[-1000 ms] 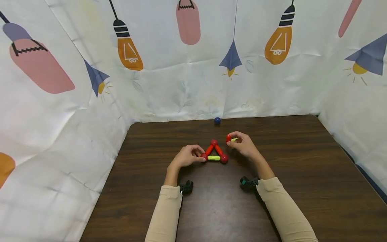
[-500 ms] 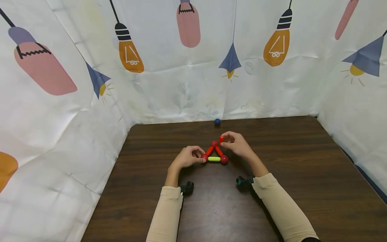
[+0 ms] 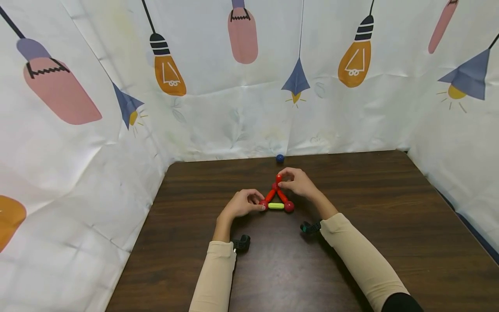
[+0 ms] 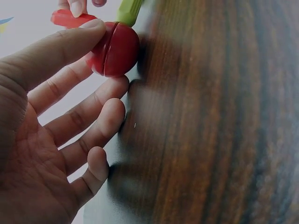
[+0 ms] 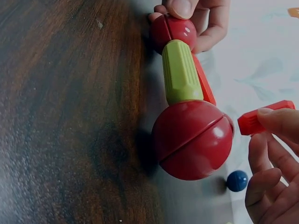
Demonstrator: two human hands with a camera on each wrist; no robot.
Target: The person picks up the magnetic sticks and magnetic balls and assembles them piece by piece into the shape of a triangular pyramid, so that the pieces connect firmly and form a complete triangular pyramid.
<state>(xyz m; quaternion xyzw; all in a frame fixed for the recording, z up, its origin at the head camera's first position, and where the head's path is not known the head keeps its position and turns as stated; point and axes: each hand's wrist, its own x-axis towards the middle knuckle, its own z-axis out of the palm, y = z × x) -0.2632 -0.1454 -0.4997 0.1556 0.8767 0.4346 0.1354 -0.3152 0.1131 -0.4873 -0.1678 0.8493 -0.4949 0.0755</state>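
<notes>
A triangle of building-toy rods and balls lies on the table, with red balls [image 3: 289, 206] at its corners. One side is a yellow-green rod [image 3: 276, 206]; the others are red rods [image 3: 282, 196]. At the near-left corner my left hand [image 3: 242, 203] pinches a red ball [image 4: 120, 50] between thumb and fingers. My right hand [image 3: 299, 182] pinches a loose red rod [image 5: 257, 120] by thumb and fingertips, upright over the triangle's far ball [image 3: 275, 186]. Whether rod and ball touch, I cannot tell. Fingers hide part of both held pieces.
A blue ball [image 3: 280, 158] sits near the back edge of the dark wooden table [image 3: 218, 173]. Behind and beside the table hangs a white cloth [image 3: 218, 121] printed with lamps. Each wrist wears a black camera [image 3: 241, 243].
My right hand has moved left with the red rod, from beside the triangle to above its far ball. A yellow-green piece seen by that hand is now out of sight. The left hand stays put.
</notes>
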